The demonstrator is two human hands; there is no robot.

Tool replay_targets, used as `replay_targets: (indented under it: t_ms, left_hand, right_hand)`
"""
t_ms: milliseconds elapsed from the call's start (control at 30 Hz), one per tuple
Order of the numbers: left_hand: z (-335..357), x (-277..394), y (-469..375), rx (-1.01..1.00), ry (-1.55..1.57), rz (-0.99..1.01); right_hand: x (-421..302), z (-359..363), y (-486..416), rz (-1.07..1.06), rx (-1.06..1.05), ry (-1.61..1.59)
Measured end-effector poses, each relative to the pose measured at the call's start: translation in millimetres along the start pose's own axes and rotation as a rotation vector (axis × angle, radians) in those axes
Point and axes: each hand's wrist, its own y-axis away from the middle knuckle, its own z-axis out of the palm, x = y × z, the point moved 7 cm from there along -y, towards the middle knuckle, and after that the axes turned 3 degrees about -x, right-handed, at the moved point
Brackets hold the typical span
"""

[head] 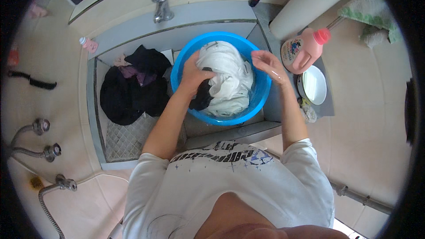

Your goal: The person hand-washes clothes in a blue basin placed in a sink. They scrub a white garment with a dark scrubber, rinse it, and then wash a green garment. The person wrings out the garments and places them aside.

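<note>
A blue plastic basin (220, 36) stands in the sink in front of me, holding water and wet white clothing (221, 61). My left hand (196, 73) grips the bunched white cloth at the basin's left side, thumb over it. A black piece of fabric (201, 98) hangs just below that hand, against the white cloth. Over the basin's right rim is my right hand (267, 64), wet, fingers slightly curled and apart, with nothing in it. Part of the clothing lies under water.
Dark clothes (126, 96) lie piled in the sink's left section, over a ridged washboard surface (126, 136). A chrome faucet (161, 5) rises behind. On the right ledge are a pink detergent bottle (300, 51) and a white bowl (318, 86). A small pink bottle (89, 44) stands back left.
</note>
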Motion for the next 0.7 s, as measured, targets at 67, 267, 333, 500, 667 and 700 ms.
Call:
replay_targets:
  t_ms: [67,267,333,500,667,700]
  left_hand:
    - [9,7,1,-0.024,0.007,-0.056]
    - [7,11,-23,0.03,0.263,-0.121]
    - [-8,-4,-39,0.188,0.245,-0.115]
    - [-42,-34,-62,0.564,-0.344,0.153]
    - [-52,-83,-65,0.651,-0.587,-0.017]
    - [-52,-84,-65,0.655,-0.592,-0.031]
  right_hand:
    - [6,9,-7,-0.16,0.112,-0.073]
    - [52,103,-33,0.277,-0.205,-1.015]
    - [51,115,-26,0.268,-0.235,-1.057]
    - [33,138,-7,0.082,-0.191,-0.918]
    - [33,153,0,0.212,0.064,-0.508]
    - [34,154,2,0.254,0.058,-0.456]
